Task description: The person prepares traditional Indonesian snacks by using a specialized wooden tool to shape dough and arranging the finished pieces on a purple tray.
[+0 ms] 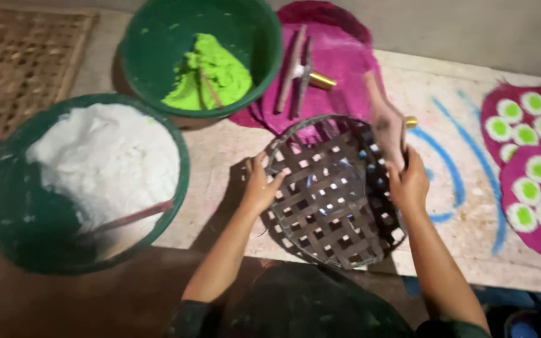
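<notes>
The desk, a pale slab stained with coloured powder, is seen running from centre to the right edge; blue arcs are drawn on it right of centre, and open surface is left between them and the magenta patches with green-and-white dots at far right. A green tub of white powder is noted at lower left, overhanging the desk's near edge, with a stick resting in it. A second green tub holding bright green powder stands just behind it, rims nearly touching. A magenta powder disc lies beside that tub, with wooden tools on it. The round woven lattice sieve is held tilted over the desk's near edge, centre frame. Its left rim is grasped by the left hand; its right rim, together with a powder-stained wooden paddle, is clenched in the right hand.
</notes>
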